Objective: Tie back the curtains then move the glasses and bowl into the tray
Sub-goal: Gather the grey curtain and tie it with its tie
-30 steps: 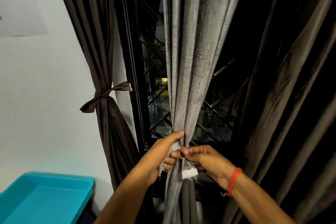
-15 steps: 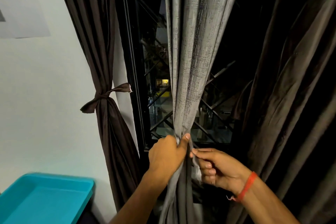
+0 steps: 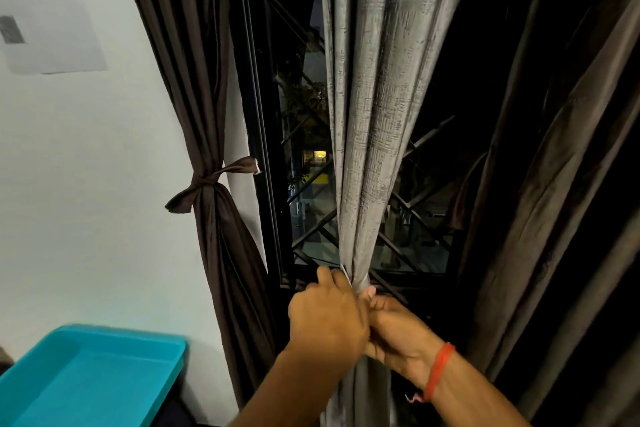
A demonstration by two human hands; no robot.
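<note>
Left hand [image 3: 327,319] & right hand [image 3: 398,336] meet at the gathered waist of the grey curtain [image 3: 374,107], both w/ fingers curled round the bunched cloth; left covers the front of the bundle, back of hand to camera, right pinches in from the other side, thumb tip up against the fabric. A sliver of pale strip shows just above the left knuckles, can't tell what it is. 1 red thread band [image 3: 439,371] on the right wrist, loose end hanging

Counts: 2 hands, 3 curtains, 1 tray. Glasses & bowl not in shot

Tray [image 3: 104,357] bottom left, near the person: turquoise plastic, rectangular, rounded corners, smooth raised rim. What it rests on is out of view

Grey curtain: centre, coarse woven texture w/ a slight sheen, falls in deep vertical folds that narrow to the grip. Left brown curtain [image 3: 194,80]: smooth satin-like, already cinched w/ a knotted tie [image 3: 204,184] of the same cloth, 2 flat ends sticking out. Right brown curtain [image 3: 561,184]: same glossy fabric, hangs loose in broad folds

Behind: dark window frame [image 3: 266,184] w/ diagonal metal grille, 1 lit yellow window far outside. White wall [image 3: 86,184] left, 1 blurred printed sheet [image 3: 48,17] stuck on it
</note>
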